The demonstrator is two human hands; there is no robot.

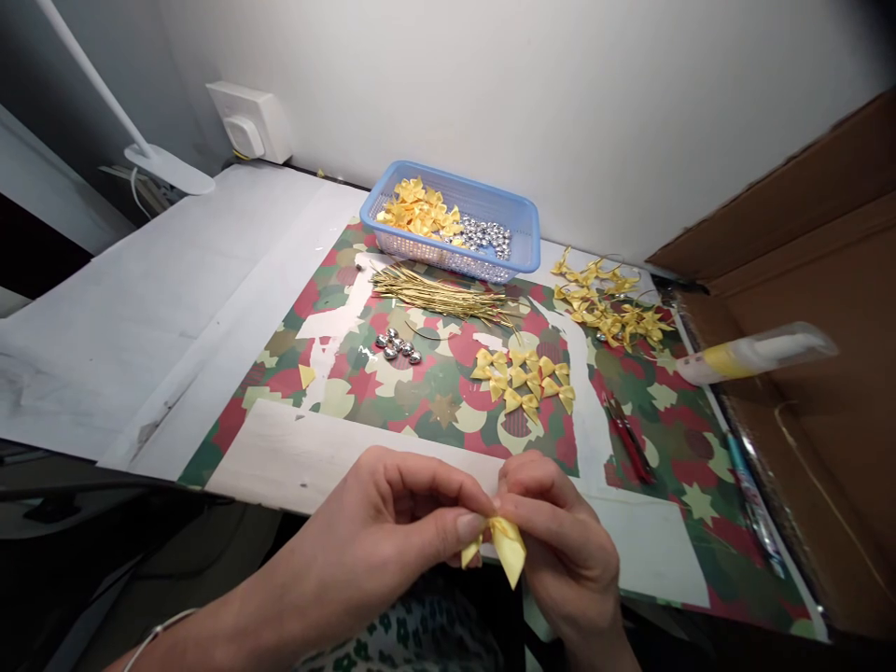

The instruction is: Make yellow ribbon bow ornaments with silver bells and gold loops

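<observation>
A yellow ribbon bow (pixel 508 551) is pinched between both hands at the front edge of the table, its pointed tails hanging down. My left hand (pixel 413 523) grips it with thumb and forefinger. From the other side, the fingers of my right hand (pixel 560 532) close on the same bow near its knot; part of it is hidden by the fingers. Several finished-looking yellow bows (pixel 524 378) lie just beyond my hands. Left of them sits a small group of silver bells (pixel 398 347). Behind these is a bundle of gold wire ties (pixel 441 294).
At the back, a blue basket (pixel 514 271) holds yellow bows and silver bells. More yellow bows with wires (pixel 612 303) are heaped at the right. Red-handled pliers (pixel 630 443), a clear bottle (pixel 760 355), a pen (pixel 752 504) and a cardboard box (pixel 826 308) line the right side.
</observation>
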